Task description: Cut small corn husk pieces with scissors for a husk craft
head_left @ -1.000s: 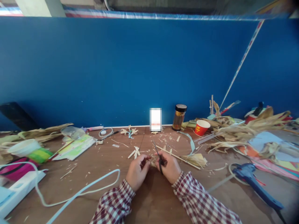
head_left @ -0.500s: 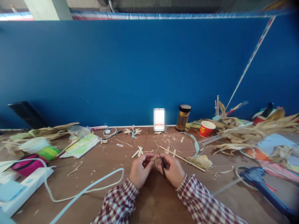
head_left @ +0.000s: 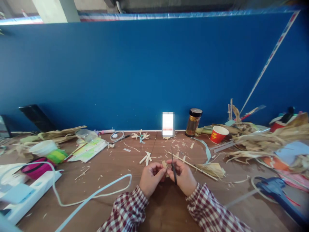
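Between finger and thumb, my left hand [head_left: 151, 179] pinches a small strip of dried corn husk [head_left: 164, 164]. My right hand [head_left: 184, 176] is closed round a pair of dark scissors [head_left: 173, 170], whose narrow blades point away from me. Its fingertips come up beside the husk strip, close to the left fingers; whether they touch it I cannot tell. Several cut husk pieces [head_left: 146, 158] lie just beyond my left hand. A thin stick [head_left: 193, 166] and a broad piece of husk [head_left: 213, 169] lie past my right hand.
A jar with a black lid [head_left: 193, 122] and a red paper cup [head_left: 219, 134] stand at the back right, near heaped husks [head_left: 256, 138]. A blue glue gun [head_left: 277, 190] lies at right. On the left are a white power strip [head_left: 36, 195] and a looping cable [head_left: 96, 194].
The husk strip now shows upright and broader between my left fingers. My right hand has drawn in near it, scissors still held. The whole view has shifted slightly.
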`<move>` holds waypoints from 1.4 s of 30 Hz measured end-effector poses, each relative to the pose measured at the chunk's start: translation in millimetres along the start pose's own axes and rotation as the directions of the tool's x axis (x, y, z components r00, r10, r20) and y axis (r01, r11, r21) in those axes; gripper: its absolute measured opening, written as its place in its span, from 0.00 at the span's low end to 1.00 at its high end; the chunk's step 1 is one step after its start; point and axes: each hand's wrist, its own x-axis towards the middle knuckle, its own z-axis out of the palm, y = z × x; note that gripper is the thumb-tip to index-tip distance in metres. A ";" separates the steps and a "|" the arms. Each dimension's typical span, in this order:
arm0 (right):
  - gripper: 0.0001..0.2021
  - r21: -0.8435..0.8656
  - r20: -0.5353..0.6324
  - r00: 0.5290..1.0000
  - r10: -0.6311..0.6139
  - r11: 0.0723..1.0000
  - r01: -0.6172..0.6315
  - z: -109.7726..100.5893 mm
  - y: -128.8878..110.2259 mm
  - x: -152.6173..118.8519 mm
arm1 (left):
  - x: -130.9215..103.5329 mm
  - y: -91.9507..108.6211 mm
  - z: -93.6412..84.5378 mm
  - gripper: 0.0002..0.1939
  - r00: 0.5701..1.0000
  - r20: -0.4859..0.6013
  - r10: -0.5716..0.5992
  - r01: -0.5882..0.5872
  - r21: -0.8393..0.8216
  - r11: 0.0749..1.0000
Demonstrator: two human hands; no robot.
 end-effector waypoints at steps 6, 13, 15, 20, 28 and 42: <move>0.14 -0.006 -0.021 1.000 -0.023 1.000 0.022 1.5 3.2 0.6 | 1.0 -3.9 -1.8 0.13 0.999 -0.023 -0.030 0.030 -0.007 1.000; 0.14 -0.012 -0.026 1.000 -0.017 1.000 0.017 1.8 1.5 -0.2 | 1.2 -4.9 -3.1 0.12 1.000 -0.023 -0.020 0.020 0.037 0.999; 0.14 -0.012 -0.024 1.000 -0.011 1.000 0.011 2.0 1.1 -0.6 | 1.0 -4.4 -3.1 0.12 1.000 -0.021 -0.015 0.016 0.038 0.999; 0.15 0.020 -0.024 1.000 0.002 1.000 -0.001 1.5 0.6 0.4 | 0.9 -3.9 -2.4 0.13 0.996 0.003 -0.091 0.091 -0.030 0.995; 0.15 0.031 -0.045 0.999 0.014 0.999 -0.012 1.2 -0.7 0.3 | 0.5 -4.0 -2.3 0.14 0.990 0.007 -0.144 0.144 -0.051 0.988; 0.20 0.037 0.330 0.940 0.088 0.994 -0.106 5.0 3.5 -7.1 | 9.3 16.7 -18.3 0.13 0.968 -0.156 -0.197 0.131 -0.354 0.926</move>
